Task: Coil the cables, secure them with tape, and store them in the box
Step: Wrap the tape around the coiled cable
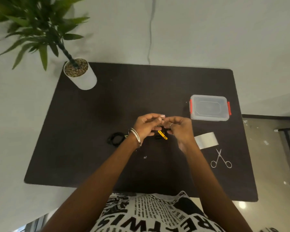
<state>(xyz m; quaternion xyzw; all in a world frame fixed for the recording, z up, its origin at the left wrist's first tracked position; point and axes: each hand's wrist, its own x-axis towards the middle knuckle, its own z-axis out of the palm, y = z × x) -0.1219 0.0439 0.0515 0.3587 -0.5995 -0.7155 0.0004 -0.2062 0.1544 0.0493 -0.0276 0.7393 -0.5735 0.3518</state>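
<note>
Both hands meet above the middle of the dark table [90, 156]. My left hand [146, 125] and my right hand [180, 129] together grip a small black cable with a yellow tag [162, 135], mostly hidden by the fingers. A second black cable [115, 138], coiled, lies on the table just left of my left wrist. The roll of clear tape [207, 140] sits to the right of my right hand. The clear plastic box [209, 108] with red clips stands at the right rear, its lid on.
Small silver scissors [221, 159] lie near the table's right front. A potted plant in a white pot [80, 74] stands at the back left corner. A tiny pale scrap [145, 157] lies on the table between my forearms.
</note>
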